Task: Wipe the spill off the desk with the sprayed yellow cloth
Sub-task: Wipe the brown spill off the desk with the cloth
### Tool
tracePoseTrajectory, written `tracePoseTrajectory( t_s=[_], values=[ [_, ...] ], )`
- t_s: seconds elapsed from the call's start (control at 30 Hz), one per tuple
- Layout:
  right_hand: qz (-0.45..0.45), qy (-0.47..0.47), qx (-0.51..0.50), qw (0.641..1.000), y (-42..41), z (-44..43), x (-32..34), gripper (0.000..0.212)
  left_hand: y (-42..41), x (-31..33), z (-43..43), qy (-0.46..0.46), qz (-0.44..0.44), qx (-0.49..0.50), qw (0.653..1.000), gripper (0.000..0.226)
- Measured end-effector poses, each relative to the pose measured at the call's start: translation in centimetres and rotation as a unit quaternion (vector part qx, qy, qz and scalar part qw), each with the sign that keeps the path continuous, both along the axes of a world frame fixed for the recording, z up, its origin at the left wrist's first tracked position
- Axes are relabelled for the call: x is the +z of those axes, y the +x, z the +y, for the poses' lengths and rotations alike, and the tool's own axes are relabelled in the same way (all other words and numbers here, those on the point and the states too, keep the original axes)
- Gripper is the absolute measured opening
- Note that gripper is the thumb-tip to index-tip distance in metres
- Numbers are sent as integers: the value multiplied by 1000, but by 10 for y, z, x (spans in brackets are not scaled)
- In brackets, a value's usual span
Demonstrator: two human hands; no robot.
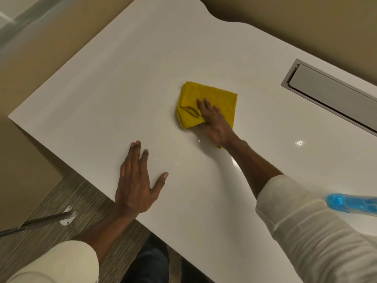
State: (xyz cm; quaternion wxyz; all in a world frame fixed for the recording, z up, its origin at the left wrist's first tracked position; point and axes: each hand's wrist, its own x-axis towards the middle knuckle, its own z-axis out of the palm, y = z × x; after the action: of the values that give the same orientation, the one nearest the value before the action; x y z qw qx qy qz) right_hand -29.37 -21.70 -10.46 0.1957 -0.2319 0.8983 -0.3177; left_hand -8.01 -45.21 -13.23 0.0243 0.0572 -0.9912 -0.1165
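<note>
A folded yellow cloth (206,99) lies on the white desk (122,82) near its middle. My right hand (214,123) presses flat on the cloth's near right part, thumb pinching a fold at its near edge. My left hand (136,180) rests flat on the desk near the front edge, fingers spread, holding nothing. A small wet glint (199,141) shows on the desk just beside my right wrist; no other spill is plain to see.
A grey recessed cable tray with a lid (330,92) is set into the desk at the right. A blue spray bottle (350,203) stands at the right edge, behind my right sleeve. A metal bracket (67,217) lies on the wood-pattern floor at lower left.
</note>
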Motion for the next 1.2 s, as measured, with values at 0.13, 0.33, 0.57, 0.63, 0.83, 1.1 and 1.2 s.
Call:
tracePoseTrajectory(
  t_s=[0.13, 0.33, 0.57, 0.63, 0.83, 1.1, 1.2],
  values=[
    [-5, -40, 34, 999, 44, 11, -5, 74, 0, 0, -1, 4, -1, 1, 1000, 93],
    [23, -73, -14, 997, 59, 45, -18, 66, 0, -1, -2, 3, -3, 1, 1000, 92],
    [63, 46, -11, 997, 28, -7, -8, 75, 0, -2, -2, 5, -8, 2, 1000, 93],
    [72, 57, 16, 996, 29, -24, -6, 77, 0, -2, -2, 6, -1, 1, 1000, 93],
    [91, 55, 79, 991, 84, -22, -10, 70, 0, -1, -2, 7, 4, -1, 1000, 93],
    [115, 53, 71, 989, 134, 5, -18, 60, 0, -4, -3, 1, 0, 0, 1000, 94],
    [126, 65, 61, 988, 108, 5, -23, 69, 1, -3, -3, 0, -2, 2, 1000, 95]
  ],
)
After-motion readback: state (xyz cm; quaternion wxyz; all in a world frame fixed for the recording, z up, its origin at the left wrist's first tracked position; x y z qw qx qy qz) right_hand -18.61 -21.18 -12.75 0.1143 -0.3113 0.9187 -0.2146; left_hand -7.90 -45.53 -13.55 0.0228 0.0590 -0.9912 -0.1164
